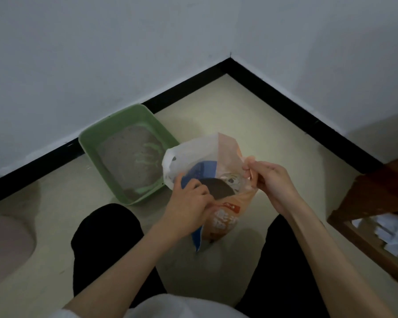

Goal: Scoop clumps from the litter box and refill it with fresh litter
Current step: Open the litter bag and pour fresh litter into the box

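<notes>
Pale floor point(251, 115) is bounded by a black skirting point(285, 97) under white walls meeting in a corner. At far left a pinkish rounded object point(7, 239) is seen. Against the left wall a green litter box point(91, 136) is set, grey litter point(126, 161) spread thin inside. Just beside its right edge, a litter bag point(225, 216) is stood on the floor between the knees. Its near left edge is gripped by the left hand point(190, 207), fingers curled; its right top edge is pinched by the right hand point(274, 180). Wooden furniture point(377, 198) is seen at right.
</notes>
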A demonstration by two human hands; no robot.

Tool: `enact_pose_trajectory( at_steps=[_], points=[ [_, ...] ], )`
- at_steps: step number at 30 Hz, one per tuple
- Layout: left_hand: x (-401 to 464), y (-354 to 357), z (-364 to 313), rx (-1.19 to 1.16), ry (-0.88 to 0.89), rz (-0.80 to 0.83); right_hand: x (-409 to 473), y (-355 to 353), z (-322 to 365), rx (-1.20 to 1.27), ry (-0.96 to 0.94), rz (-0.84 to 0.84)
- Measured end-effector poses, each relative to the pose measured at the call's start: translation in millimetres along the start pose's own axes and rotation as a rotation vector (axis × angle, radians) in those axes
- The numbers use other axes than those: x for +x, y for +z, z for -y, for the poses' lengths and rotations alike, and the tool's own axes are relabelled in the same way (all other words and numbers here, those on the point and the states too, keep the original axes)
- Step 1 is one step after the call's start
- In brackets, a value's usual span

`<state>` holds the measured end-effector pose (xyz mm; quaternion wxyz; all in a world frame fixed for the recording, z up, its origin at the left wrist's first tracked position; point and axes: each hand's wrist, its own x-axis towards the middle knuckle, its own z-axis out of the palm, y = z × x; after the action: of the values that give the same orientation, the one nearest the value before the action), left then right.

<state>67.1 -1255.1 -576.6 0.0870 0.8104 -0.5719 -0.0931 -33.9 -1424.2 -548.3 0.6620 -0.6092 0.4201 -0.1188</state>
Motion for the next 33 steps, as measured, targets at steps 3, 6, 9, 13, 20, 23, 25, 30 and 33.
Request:
enact_pose_trajectory(
  at_steps=[3,6,9,13,20,23,25,30,33],
  points=[
    [2.8,5.0,8.3,-0.038,-0.011,-0.184,-5.6,-8.9,-2.0,0.046,-0.009,-0.005],
    [3.0,-0.3,11.3,-0.116,-0.073,-0.177,-13.0,-8.0,-10.7,0.053,-0.046,-0.122],
    [4.4,-1.1,11.9,-0.213,-0.109,-0.158,-26.3,-4.2,-31.8,0.015,-0.147,-0.375],
    [8.4,-0.6,13.6,-0.278,-0.102,-0.171,-48.0,-3.2,-70.0,-0.042,-0.115,-0.489],
    [13.7,4.8,8.6,-0.372,-0.062,-0.169,-57.2,43.5,-109.7,-0.489,-0.169,0.066],
    [16.5,4.7,6.8,-0.4,-0.008,-0.184,-36.5,70.8,-116.3,-0.584,-0.248,0.062],
    [20.0,4.4,11.5,-0.451,-0.016,-0.212,-28.7,86.4,-119.0,-0.506,-0.266,0.015],
    [26.2,4.0,22.2,-0.566,-0.027,-0.22,-25.4,93.5,-123.8,-0.476,-0.242,-0.15],
    [23.1,11.2,31.1,-0.269,0.117,-0.301,-21.4,86.2,-130.9,-0.416,-0.261,-0.165]
  ],
)
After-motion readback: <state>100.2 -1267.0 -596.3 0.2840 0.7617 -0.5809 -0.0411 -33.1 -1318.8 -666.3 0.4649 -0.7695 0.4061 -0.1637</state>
